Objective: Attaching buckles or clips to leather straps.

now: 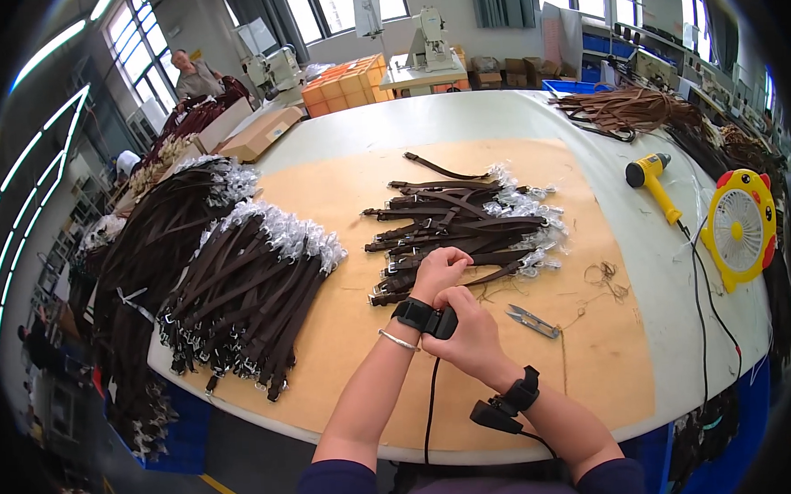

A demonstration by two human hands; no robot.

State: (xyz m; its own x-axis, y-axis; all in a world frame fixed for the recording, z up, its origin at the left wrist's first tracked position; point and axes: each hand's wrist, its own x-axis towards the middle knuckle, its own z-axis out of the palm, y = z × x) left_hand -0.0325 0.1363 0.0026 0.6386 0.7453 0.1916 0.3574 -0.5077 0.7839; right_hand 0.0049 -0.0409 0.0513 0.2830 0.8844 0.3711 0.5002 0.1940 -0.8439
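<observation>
My right hand (pixel 474 336) is closed round the black box-shaped device (pixel 444 323) strapped to my left wrist. Beyond it, my left hand (pixel 439 273) has its fingers curled together at the near edge of a pile of dark brown leather straps (pixel 456 222). Whatever the left fingers hold, if anything, is hidden. The straps lie roughly side by side, with metal buckles at the left ends and clear plastic wrapping on the right ends. Thread snips (pixel 533 320) lie to the right of my hands, beside loose tan thread (pixel 602 278).
Bundled dark straps (pixel 248 298) cover the table's left side. On the right are a yellow heat-gun-like tool (pixel 653 183), a yellow animal-shaped fan (pixel 737 229) with cables, and brown straps (pixel 628 111). Sewing machines (pixel 429 47), orange crates (pixel 346 86) and a person (pixel 197 77) are beyond.
</observation>
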